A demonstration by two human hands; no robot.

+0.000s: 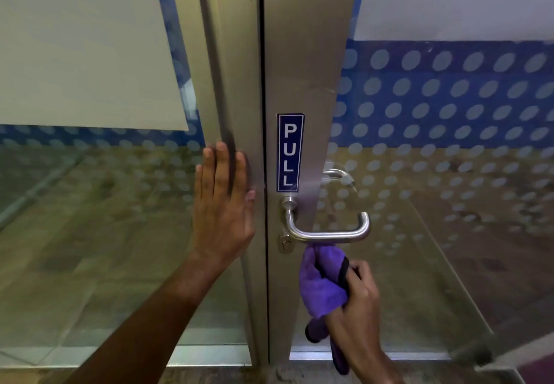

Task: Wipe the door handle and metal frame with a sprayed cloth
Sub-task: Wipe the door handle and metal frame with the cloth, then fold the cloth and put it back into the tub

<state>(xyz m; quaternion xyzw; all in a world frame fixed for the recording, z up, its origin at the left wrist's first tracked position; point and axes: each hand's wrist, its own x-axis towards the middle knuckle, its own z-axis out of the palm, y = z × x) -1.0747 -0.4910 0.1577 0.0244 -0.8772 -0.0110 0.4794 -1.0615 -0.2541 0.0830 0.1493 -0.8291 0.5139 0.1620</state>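
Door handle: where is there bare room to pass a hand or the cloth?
Free: the gap inside the handle loop, and the frame above the PULL sign. Crowded: below the handle, where the right hand holds the purple cloth.

A narrow dark-blue vertical sticker with white letters reading PULL (pixel 290 152) sits on the door stile. Just below it, lower on the stile, is a small keyhole cylinder (pixel 285 244). The glass panels on both sides carry a blue film band with pale dots (pixel 443 89). A large off-white sheet (pixel 84 44) covers the upper left pane. Through the glass shows a brownish floor (pixel 90 218).
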